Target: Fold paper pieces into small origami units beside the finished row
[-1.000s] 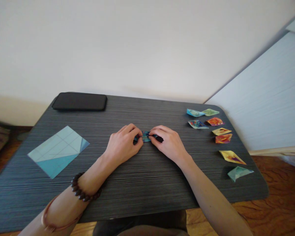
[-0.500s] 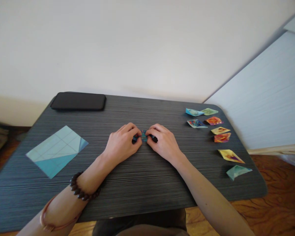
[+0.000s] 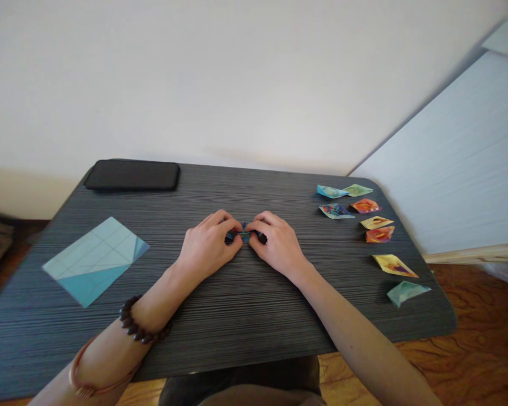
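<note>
Both hands meet over the middle of the dark table [image 3: 254,316], pinching a small piece of blue-teal patterned folded paper [image 3: 245,237]. My left hand [image 3: 209,243] grips its left side between thumb and fingers. On the other side, my right hand [image 3: 276,241] pinches the paper the same way. Only a narrow strip shows between the fingertips, so the paper's full shape is hidden. A beaded bracelet [image 3: 131,324] and a copper-coloured bangle [image 3: 82,389] circle my left forearm.
To the left lies a creased pale-and-teal paper sheet [image 3: 97,259]. A black phone [image 3: 132,175] rests at the back left. Several folded paper pieces line the right side, among them a yellow one [image 3: 394,265] and a green one [image 3: 406,292]. A wall [image 3: 237,79] stands behind the table.
My right hand's fingertips have come slightly closer to the left hand's, so less of the folded paper shows between them. The whole view has shifted slightly.
</note>
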A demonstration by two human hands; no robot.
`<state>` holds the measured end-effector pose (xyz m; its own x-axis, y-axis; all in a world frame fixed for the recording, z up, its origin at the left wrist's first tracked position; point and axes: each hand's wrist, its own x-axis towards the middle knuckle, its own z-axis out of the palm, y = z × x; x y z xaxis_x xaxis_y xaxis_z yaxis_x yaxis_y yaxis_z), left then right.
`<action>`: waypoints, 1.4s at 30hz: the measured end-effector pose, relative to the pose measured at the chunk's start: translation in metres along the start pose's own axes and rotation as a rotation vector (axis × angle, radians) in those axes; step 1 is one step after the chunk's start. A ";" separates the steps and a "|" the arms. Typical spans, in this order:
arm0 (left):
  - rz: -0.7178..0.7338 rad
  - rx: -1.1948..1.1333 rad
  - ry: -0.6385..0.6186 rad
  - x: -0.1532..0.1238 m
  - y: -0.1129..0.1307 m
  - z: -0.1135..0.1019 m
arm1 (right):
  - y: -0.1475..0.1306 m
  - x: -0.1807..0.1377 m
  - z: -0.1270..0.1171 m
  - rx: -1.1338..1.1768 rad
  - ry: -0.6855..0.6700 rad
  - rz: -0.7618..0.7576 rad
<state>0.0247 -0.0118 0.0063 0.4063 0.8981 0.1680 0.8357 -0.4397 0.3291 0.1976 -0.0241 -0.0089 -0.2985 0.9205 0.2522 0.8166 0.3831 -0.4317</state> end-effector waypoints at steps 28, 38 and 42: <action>0.094 -0.446 -0.136 0.008 -0.043 -0.010 | 0.012 -0.001 -0.008 0.216 0.015 -0.024; 0.116 -0.539 -0.053 0.008 -0.048 -0.006 | 0.033 -0.001 -0.018 0.345 -0.031 -0.161; 0.138 -0.528 -0.030 0.007 -0.044 -0.004 | 0.026 -0.002 -0.012 0.336 -0.015 -0.224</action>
<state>-0.0108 0.0143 -0.0030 0.5156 0.8284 0.2189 0.4775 -0.4900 0.7293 0.2250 -0.0166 -0.0101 -0.4597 0.8114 0.3610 0.5244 0.5760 -0.6271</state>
